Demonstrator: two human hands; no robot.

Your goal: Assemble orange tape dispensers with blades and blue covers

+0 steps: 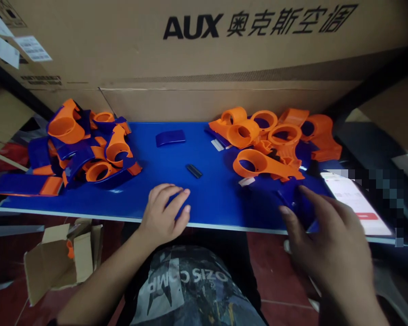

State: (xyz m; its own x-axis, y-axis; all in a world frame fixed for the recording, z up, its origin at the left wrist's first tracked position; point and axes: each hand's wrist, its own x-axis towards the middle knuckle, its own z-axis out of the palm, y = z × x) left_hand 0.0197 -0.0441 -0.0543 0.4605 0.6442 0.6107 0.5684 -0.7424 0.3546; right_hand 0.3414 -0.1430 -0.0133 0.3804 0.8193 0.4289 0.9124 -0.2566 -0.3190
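My left hand [168, 213] rests at the table's front edge, its fingers loosely bent and apart, holding nothing. My right hand [333, 244] has its thumb and forefinger on a dark blue plastic piece [294, 203], partly hidden by the fingers. Just beyond it lies a heap of orange plastic tape dispenser parts with rings [275, 165]. A small black strip [193, 170] lies ahead of my left hand. Farther back is a single curved blue plastic piece [170, 138].
On the left is a pile of orange and blue tape dispensers [100, 170]. A lit phone [352, 199] lies at the blue tabletop's [156, 176] right end. A large cardboard box [190, 63] stands behind. An open carton [51, 267] sits on the floor, lower left.
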